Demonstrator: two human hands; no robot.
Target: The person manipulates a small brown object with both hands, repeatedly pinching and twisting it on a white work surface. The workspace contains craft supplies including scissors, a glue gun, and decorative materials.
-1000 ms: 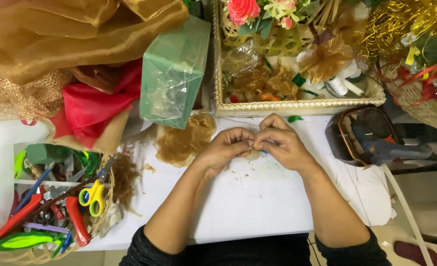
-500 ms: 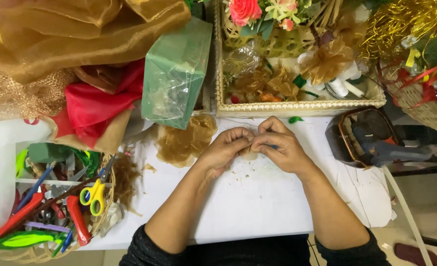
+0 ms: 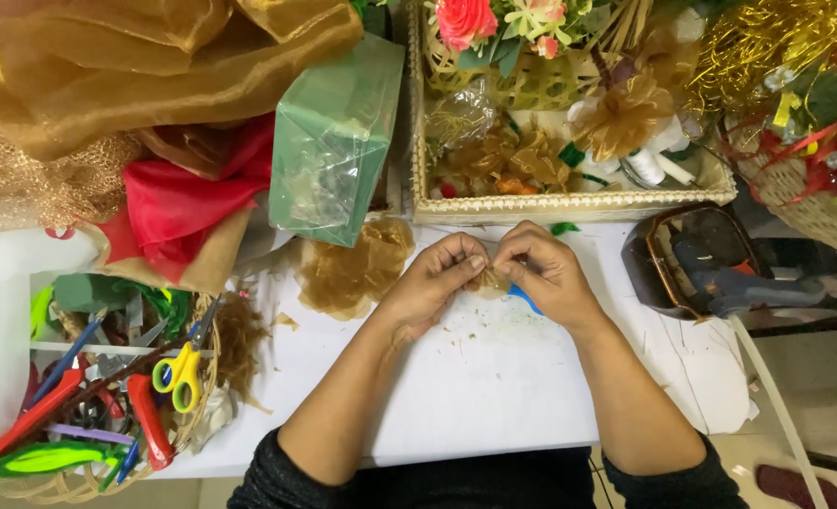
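Note:
My left hand [image 3: 434,281] and my right hand [image 3: 543,269] meet over the white table [image 3: 494,386], fingertips pinched together on a small bunched piece of gold sheer fabric [image 3: 490,280]. A bit of something blue [image 3: 526,299] shows under my right hand; what it is cannot be made out. Just left of my hands lies a loose heap of gold organza pieces [image 3: 348,270]. Small crumbs of material are scattered on the table below my hands.
A woven tray [image 3: 569,203] of gold bows, flowers and thread spools stands behind my hands. A green plastic bag [image 3: 335,151], red and gold fabrics [image 3: 182,198] sit at back left. A basket with scissors [image 3: 181,368] and tools is at left, a dark bag [image 3: 696,259] at right.
Both hands stay pinched on the gold fabric piece; only the fingers shift slightly as they work it.

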